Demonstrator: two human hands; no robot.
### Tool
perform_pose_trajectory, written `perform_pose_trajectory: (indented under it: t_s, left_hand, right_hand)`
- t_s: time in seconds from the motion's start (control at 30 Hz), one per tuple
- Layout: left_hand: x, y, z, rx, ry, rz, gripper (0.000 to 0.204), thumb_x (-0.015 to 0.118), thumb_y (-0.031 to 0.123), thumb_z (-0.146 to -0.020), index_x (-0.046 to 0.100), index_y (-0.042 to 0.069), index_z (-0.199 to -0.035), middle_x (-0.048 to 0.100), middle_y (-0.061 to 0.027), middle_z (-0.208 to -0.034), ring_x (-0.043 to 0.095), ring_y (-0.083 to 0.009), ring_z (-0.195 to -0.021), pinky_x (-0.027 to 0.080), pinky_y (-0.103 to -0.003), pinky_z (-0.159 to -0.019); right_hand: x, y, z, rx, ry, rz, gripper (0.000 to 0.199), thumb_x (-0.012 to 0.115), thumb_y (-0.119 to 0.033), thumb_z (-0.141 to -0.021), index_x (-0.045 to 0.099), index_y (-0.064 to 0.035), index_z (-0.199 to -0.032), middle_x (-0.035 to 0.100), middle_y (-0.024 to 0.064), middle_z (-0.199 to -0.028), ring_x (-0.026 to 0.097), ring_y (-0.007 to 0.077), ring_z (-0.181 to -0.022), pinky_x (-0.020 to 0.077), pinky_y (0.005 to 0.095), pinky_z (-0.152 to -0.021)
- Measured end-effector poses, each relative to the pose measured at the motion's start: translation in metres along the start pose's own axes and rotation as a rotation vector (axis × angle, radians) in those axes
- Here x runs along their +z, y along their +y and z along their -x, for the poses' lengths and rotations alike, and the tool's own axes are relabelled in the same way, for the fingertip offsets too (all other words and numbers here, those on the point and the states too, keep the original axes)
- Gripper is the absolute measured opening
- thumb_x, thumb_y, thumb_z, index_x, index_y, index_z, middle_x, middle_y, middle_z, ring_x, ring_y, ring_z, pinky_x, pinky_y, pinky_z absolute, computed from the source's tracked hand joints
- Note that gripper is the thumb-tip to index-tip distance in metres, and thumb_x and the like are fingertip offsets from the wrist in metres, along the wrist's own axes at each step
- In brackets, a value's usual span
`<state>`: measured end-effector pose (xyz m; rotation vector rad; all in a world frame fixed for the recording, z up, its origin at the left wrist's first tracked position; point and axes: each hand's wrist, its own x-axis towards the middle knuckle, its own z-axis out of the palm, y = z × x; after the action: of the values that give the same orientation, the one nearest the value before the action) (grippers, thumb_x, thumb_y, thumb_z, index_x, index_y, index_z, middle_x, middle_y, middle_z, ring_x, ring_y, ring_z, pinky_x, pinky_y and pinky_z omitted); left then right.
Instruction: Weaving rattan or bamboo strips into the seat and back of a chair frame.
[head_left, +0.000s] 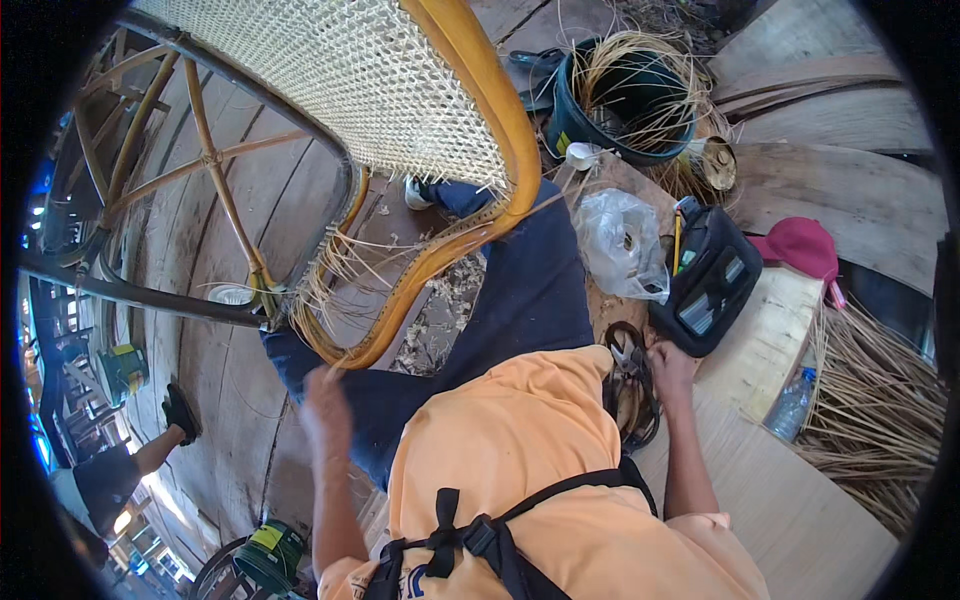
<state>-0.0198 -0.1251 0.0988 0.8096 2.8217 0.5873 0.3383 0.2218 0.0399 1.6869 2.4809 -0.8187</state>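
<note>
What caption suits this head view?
Seated weaver with cane-seat chair on lap; right hand on pliers, left hand blurred.

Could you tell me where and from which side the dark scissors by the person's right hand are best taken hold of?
Probably by the loop handles: the scissors lie beside the orange shirt with the right hand at their upper end. I would come from the right, the open wooden board side, since the body blocks the left. Which way the blades point is hard to tell.
</note>
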Motion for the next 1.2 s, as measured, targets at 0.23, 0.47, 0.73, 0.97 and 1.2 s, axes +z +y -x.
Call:
perform_pose_trajectory:
  t_s: [0.23, 0.47, 0.73, 0.97, 1.2]
  left_hand:
    - [-0.093, -0.257, 0.236, -0.707, 0.192, -0.345, 0.037, 0.041, 0.019, -0.091, 0.05, -0.009, -0.114, 0.046, -0.0268, -0.122, 0.047, -0.0371, -0.11, 0.036, -0.04, -0.093]
    - [-0.063, -0.323, 0.343, -0.562, 0.225, -0.603, 0.014, 0.05, 0.015, -0.08, 0.056, 0.003, -0.086, 0.056, -0.0076, -0.065, 0.053, -0.0227, -0.06, 0.044, -0.033, -0.055]
    - [-0.076, -0.031, 0.071, -0.955, 0.265, 0.856, 0.019, 0.049, 0.029, -0.085, 0.053, 0.011, -0.084, 0.046, 0.0014, -0.056, 0.037, -0.0061, -0.041, 0.027, -0.02, -0.038]
    - [-0.084, 0.06, -0.007, -0.318, 0.208, 0.711, 0.021, 0.047, 0.021, -0.091, 0.055, 0.003, -0.088, 0.053, -0.0017, -0.061, 0.041, -0.0044, -0.047, 0.031, -0.02, -0.043]
    - [-0.118, 0.097, -0.035, -0.217, 0.192, 1.017, 0.029, 0.043, 0.025, -0.093, 0.056, 0.001, -0.086, 0.052, -0.0029, -0.055, 0.042, -0.0049, -0.045, 0.031, -0.018, -0.042]
  right_hand:
    - [0.041, -0.067, 0.024, 0.115, -0.259, 0.119, 0.023, 0.045, -0.02, -0.085, 0.057, -0.005, -0.099, 0.058, 0.0191, -0.091, 0.056, 0.0368, -0.089, 0.0443, 0.0442, -0.076]
    - [0.079, -0.061, 0.04, 0.072, -0.092, 0.134, 0.025, 0.045, -0.014, -0.083, 0.047, -0.0071, -0.107, 0.051, 0.0186, -0.101, 0.052, 0.0377, -0.094, 0.0439, 0.0456, -0.078]
    - [0.05, -0.046, 0.034, 0.035, 0.068, -0.452, 0.022, 0.048, -0.01, -0.083, 0.057, -0.0002, -0.101, 0.061, 0.0131, -0.09, 0.058, 0.021, -0.083, 0.0446, 0.0293, -0.077]
    - [-0.041, -0.141, -0.004, 0.397, -0.166, -1.663, 0.021, 0.052, -0.015, -0.086, 0.054, -0.0034, -0.103, 0.054, 0.0039, -0.078, 0.054, 0.0133, -0.066, 0.0463, 0.0286, -0.055]
    - [-0.013, -0.266, 0.015, -0.246, -0.822, -1.025, 0.024, 0.047, -0.021, -0.091, 0.056, -0.0016, -0.103, 0.054, 0.0027, -0.085, 0.05, 0.0082, -0.075, 0.0424, 0.0222, -0.069]
